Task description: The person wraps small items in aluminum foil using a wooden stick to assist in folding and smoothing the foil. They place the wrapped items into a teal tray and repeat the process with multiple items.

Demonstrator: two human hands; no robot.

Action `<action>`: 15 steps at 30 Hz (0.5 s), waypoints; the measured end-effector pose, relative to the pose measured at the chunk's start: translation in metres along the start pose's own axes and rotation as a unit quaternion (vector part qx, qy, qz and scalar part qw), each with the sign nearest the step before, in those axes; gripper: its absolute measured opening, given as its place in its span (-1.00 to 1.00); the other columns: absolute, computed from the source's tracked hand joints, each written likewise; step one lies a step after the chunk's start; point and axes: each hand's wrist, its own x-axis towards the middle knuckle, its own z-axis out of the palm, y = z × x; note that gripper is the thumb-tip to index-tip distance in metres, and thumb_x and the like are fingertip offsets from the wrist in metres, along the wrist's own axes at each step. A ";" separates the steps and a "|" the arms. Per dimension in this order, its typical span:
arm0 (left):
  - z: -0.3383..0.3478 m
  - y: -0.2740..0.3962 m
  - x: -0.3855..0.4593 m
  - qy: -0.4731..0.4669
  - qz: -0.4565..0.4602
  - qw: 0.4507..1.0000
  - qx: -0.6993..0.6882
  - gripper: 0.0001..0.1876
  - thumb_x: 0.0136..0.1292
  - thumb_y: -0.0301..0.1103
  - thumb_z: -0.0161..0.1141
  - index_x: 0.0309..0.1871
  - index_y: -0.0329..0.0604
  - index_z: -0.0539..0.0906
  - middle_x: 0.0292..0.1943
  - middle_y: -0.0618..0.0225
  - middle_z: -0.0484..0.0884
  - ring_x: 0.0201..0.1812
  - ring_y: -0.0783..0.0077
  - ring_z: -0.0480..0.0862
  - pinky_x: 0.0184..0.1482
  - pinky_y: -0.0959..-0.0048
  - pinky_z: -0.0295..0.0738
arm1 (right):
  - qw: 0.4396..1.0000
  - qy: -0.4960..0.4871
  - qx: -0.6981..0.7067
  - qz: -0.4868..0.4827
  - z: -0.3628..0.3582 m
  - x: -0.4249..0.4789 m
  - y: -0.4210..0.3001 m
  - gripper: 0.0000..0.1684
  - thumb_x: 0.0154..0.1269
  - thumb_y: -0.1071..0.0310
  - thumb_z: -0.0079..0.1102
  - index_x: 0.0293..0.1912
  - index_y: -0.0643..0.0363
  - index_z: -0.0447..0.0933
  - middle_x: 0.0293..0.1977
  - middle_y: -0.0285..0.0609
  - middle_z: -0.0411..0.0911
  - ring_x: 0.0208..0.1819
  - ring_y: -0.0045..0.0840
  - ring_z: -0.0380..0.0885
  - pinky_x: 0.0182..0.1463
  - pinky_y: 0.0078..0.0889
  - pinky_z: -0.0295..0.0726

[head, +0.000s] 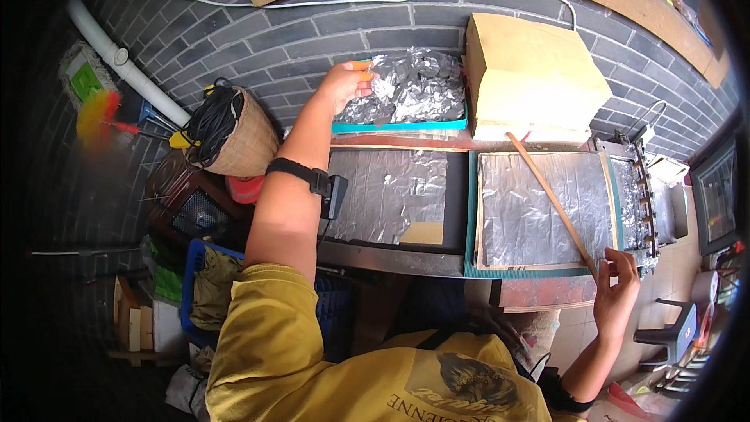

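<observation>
My left hand [350, 87], with orange covers on some fingertips, reaches to the left edge of a shallow teal tray [404, 125] heaped with crumpled silver foil [425, 85]; its fingers touch a piece of the foil. At the right, my right hand [616, 275] pinches the lower end of a thin wooden stick [554, 199], which slants over a foil-covered stack of sheets [527, 211] on a green ribbed board [470, 246]. Left of that board, foil sheets [375, 193] lie on a dark surface, with a tan piece [423, 233] at their lower right corner.
A tall stack of yellowish paper [533, 76] stands against the grey brick wall. A woven basket [249, 132] with black cables and a blue crate [193, 293] are at the left. A metal rack [644, 205] borders the right end; a stool [674, 331] stands beyond.
</observation>
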 end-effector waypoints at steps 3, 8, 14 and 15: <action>-0.001 -0.004 0.000 0.023 0.000 0.999 0.028 -0.63 0.27 -0.42 0.22 0.14 -0.22 0.54 -0.11 0.30 0.67 -0.17 0.51 0.61 -0.07 0.50 0.55 | 1.000 -0.001 0.005 -0.006 0.002 0.000 0.000 -0.78 0.19 0.65 0.13 -0.13 0.39 0.55 -0.26 -0.05 0.54 -0.37 -0.45 0.47 -0.21 -0.45 0.50; 0.001 -0.001 -0.004 0.084 -0.032 0.990 0.111 -0.63 0.25 -0.43 0.23 0.14 -0.20 0.54 -0.14 0.34 0.66 -0.19 0.51 0.61 -0.08 0.51 0.55 | 1.000 0.003 0.006 -0.020 -0.001 0.000 -0.007 -0.78 0.17 0.65 0.14 -0.14 0.40 0.55 -0.29 -0.06 0.54 -0.39 -0.46 0.46 -0.22 -0.45 0.49; 0.050 0.026 -0.038 0.006 0.032 0.999 0.024 -0.62 0.27 -0.42 0.23 0.16 -0.17 0.54 -0.14 0.39 0.66 -0.21 0.60 0.59 -0.14 0.62 0.52 | 0.996 -0.028 0.046 -0.069 0.006 0.002 -0.020 -0.73 0.14 0.66 0.16 -0.11 0.35 0.55 -0.31 -0.08 0.54 -0.34 -0.45 0.49 -0.18 -0.46 0.50; 0.062 0.031 -0.054 -0.019 0.047 0.998 0.025 -0.62 0.26 -0.45 0.23 0.16 -0.18 0.54 -0.14 0.38 0.65 -0.22 0.62 0.58 -0.15 0.63 0.51 | 0.992 -0.038 0.066 -0.098 0.011 0.006 -0.029 -0.71 0.13 0.66 0.17 -0.10 0.34 0.55 -0.30 -0.08 0.54 -0.32 -0.45 0.50 -0.17 -0.45 0.50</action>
